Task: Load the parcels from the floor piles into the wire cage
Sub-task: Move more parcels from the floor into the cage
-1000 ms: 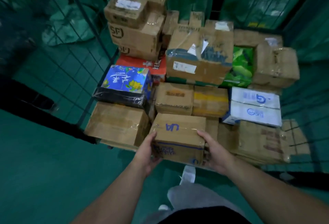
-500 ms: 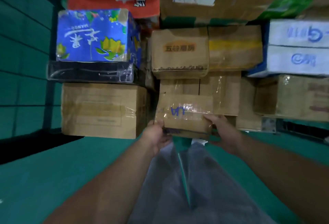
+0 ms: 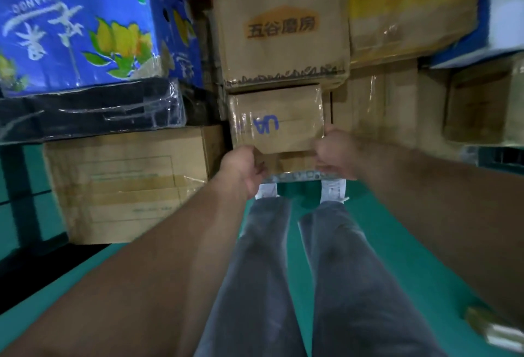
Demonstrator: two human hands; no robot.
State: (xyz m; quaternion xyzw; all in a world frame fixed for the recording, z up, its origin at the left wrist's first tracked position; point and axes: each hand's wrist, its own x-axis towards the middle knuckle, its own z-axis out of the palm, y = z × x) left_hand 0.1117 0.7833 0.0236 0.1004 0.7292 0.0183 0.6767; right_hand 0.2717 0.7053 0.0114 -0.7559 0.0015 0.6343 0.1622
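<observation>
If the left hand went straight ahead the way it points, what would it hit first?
The left hand grips the UA box, so that comes first; beyond it, probably the brown printed carton, though depth is unclear.

UA box [image 3: 276, 123] lowered; now tucked under the printed carton [image 3: 280, 30].

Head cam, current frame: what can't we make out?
All head view.
- Whether the UA box rests on anything: left hand and right hand cover its lower edge.
- White box: cut off by the right edge.
- Floor object, bottom right: blurred, unidentifiable.
- Large carton: label print too blurred to read.
</observation>
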